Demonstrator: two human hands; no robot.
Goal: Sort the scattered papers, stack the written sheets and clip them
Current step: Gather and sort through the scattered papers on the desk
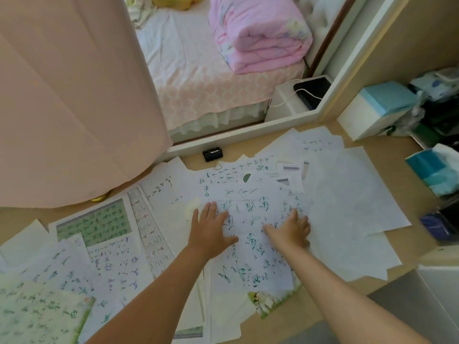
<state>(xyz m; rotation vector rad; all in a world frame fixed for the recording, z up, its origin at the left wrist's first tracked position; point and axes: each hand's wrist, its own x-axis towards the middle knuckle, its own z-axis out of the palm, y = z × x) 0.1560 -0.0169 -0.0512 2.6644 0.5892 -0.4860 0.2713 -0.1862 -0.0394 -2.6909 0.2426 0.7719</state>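
Head — hands (210, 230) (291, 230) flat on written sheets (248, 259); clip (212, 154) at far edge.

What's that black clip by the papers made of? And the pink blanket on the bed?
The black clip looks like dark painted metal, with a thin silvery wire loop showing. The pink blanket seems to be soft padded cloth: it lies folded in puffy, stitched layers.

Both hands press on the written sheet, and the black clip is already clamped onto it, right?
Not clamped: the head view shows the black clip lying loose on the floor, apart from the written sheet. The left hand and right hand do press on it.
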